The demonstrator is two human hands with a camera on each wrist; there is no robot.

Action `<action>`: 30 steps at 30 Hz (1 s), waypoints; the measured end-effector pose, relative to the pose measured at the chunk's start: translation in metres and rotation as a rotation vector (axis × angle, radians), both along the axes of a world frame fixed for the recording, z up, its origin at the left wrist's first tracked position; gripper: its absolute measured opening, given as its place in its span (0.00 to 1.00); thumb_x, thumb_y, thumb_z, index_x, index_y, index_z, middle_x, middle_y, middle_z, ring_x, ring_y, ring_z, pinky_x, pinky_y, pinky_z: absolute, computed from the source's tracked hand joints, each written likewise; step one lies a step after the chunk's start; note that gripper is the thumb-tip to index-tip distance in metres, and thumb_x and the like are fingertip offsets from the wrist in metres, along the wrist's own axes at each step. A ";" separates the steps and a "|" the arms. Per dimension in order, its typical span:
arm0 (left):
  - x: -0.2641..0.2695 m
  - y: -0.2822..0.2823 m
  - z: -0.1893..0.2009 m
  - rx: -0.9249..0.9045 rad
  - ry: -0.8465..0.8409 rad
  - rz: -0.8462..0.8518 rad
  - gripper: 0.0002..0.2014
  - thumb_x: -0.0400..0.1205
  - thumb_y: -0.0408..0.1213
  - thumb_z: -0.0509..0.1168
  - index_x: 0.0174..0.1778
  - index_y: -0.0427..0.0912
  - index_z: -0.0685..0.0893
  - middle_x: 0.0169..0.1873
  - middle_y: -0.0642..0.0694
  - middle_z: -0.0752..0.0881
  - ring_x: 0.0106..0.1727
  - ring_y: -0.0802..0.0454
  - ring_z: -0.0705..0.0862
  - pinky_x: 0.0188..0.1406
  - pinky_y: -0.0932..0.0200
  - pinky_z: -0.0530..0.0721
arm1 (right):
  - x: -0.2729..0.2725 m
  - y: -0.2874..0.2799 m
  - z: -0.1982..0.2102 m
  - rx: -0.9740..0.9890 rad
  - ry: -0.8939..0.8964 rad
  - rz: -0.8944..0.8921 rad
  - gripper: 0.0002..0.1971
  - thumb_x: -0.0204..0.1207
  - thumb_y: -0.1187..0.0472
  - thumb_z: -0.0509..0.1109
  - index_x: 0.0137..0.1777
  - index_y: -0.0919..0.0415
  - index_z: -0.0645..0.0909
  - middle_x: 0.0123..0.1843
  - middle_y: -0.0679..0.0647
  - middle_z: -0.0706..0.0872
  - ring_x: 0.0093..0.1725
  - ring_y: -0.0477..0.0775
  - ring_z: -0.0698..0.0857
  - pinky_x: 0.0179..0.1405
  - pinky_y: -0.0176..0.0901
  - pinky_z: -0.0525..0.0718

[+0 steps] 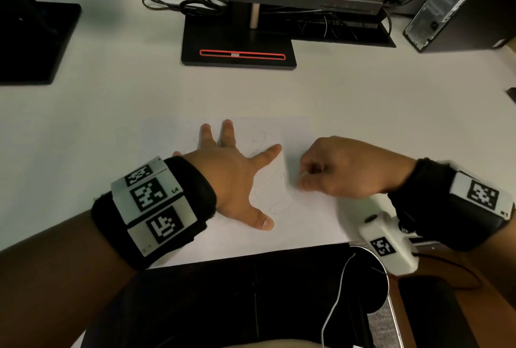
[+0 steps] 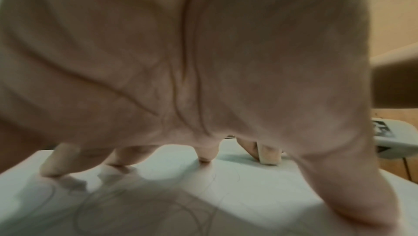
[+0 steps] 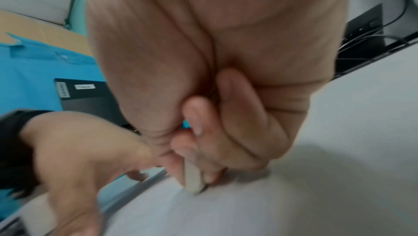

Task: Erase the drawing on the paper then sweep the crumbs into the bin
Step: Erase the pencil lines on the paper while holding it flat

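Observation:
A white sheet of paper (image 1: 293,130) with faint pencil scribbles (image 1: 262,138) lies on the white desk (image 1: 111,102). My left hand (image 1: 237,174) lies flat on the paper with fingers spread, holding it down. In the left wrist view its fingertips (image 2: 204,156) press on the sheet (image 2: 260,195). My right hand (image 1: 335,169) is to the right of it and pinches a small pale eraser (image 3: 192,179), whose lower end touches the paper (image 3: 294,204). The eraser (image 2: 269,154) also shows in the left wrist view, beyond my left fingers.
A monitor stand (image 1: 238,49) with a red-outlined slot is at the back centre, with cables behind it. A dark computer tower (image 1: 458,4) stands at the back right and a black base (image 1: 30,40) at the back left. The desk's front edge (image 1: 251,254) is near my wrists.

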State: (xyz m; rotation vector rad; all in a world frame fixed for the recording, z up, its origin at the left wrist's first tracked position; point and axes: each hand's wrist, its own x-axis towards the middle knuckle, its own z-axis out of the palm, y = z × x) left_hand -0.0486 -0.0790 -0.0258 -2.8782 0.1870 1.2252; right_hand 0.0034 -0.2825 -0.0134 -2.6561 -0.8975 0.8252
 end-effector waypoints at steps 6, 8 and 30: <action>0.000 0.001 -0.002 -0.001 -0.005 -0.001 0.63 0.61 0.83 0.66 0.70 0.80 0.18 0.79 0.35 0.17 0.80 0.20 0.25 0.76 0.18 0.62 | -0.019 0.008 0.000 -0.016 0.053 0.093 0.17 0.80 0.50 0.69 0.39 0.65 0.83 0.33 0.59 0.85 0.29 0.51 0.76 0.36 0.50 0.80; 0.001 0.000 -0.001 0.001 -0.005 -0.005 0.63 0.61 0.83 0.65 0.70 0.80 0.18 0.79 0.34 0.17 0.80 0.19 0.25 0.76 0.18 0.62 | -0.008 0.005 0.002 0.002 0.040 0.016 0.18 0.80 0.50 0.70 0.38 0.66 0.82 0.31 0.59 0.83 0.29 0.49 0.74 0.36 0.52 0.80; -0.001 0.001 -0.002 0.002 -0.006 -0.003 0.62 0.61 0.83 0.65 0.70 0.80 0.18 0.79 0.34 0.18 0.80 0.19 0.25 0.76 0.19 0.62 | -0.030 0.005 -0.002 0.008 0.067 -0.071 0.22 0.80 0.50 0.69 0.33 0.69 0.75 0.27 0.58 0.73 0.27 0.49 0.69 0.30 0.50 0.73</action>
